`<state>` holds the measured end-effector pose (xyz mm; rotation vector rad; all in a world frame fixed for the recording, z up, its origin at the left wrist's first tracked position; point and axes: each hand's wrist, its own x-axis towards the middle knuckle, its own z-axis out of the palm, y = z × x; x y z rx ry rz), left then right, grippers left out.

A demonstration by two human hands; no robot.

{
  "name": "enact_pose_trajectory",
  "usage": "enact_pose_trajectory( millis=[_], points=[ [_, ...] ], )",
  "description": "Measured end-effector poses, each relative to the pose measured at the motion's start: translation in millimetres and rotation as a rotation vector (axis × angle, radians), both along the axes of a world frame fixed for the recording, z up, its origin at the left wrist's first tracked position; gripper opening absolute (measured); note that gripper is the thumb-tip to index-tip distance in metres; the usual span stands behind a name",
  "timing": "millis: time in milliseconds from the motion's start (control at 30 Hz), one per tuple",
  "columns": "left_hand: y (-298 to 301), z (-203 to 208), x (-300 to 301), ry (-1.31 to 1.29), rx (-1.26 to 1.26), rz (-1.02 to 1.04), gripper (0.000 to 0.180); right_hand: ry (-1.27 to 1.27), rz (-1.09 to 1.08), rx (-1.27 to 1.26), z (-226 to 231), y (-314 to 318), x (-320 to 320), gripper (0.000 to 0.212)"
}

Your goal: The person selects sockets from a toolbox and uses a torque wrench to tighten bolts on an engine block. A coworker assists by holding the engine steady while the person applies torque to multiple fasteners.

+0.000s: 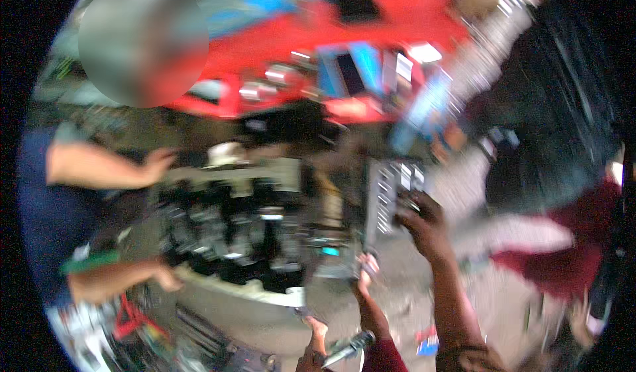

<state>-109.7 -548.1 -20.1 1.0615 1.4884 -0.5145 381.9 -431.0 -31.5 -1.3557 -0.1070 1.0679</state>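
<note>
The picture is smeared by motion. My right hand (424, 221) is at a grey tray (372, 206) with rows of silver pieces that look like sockets. Its fingers are bent together; whatever they hold is too blurred to name. A silver bar-like tool (346, 350) with a dark end slants up from the lower edge. Beside it, a brown shape may be my left hand (309, 359), but its fingers cannot be made out. To the left lies a large engine block (291, 176), pale-rimmed, with dark and shiny metal parts inside.
A co-worker's hands (158, 165) are at the engine block's left side. Beyond is a red table (265, 44) with a blue box (331, 74) and small metal parts. A person in maroon (563, 259) is at the right. A red metal frame (129, 319) stands lower left.
</note>
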Motion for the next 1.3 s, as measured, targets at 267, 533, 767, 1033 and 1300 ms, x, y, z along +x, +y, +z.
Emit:
enact_pose_trajectory(
  millis=[267, 533, 767, 1033, 1300],
  points=[
    [40, 51, -28, -0.086, 0.242, -0.311, 0.066, -0.094, 0.000, 0.049, 102, -12, -87, 0.021],
    [82, 145, 28, -0.040, 0.743, -0.374, 0.033, 0.639, -0.323, 0.048, 167, -39, -290, 0.054],
    [237, 241, 60, -1.000, 0.749, 0.889, 0.032, 0.067, -0.340, -0.005, 261, 43, -257, 0.031],
    [353, 283, 52, -1.498, 0.582, 0.937, 0.051, 0.031, -0.380, 0.029, 264, -4, -208, 0.031],
    [386, 264, 70, -1.620, 0.391, 0.924, 0.040, -0.089, -0.331, -0.142, 212, -85, -184, 0.020]
  ],
)
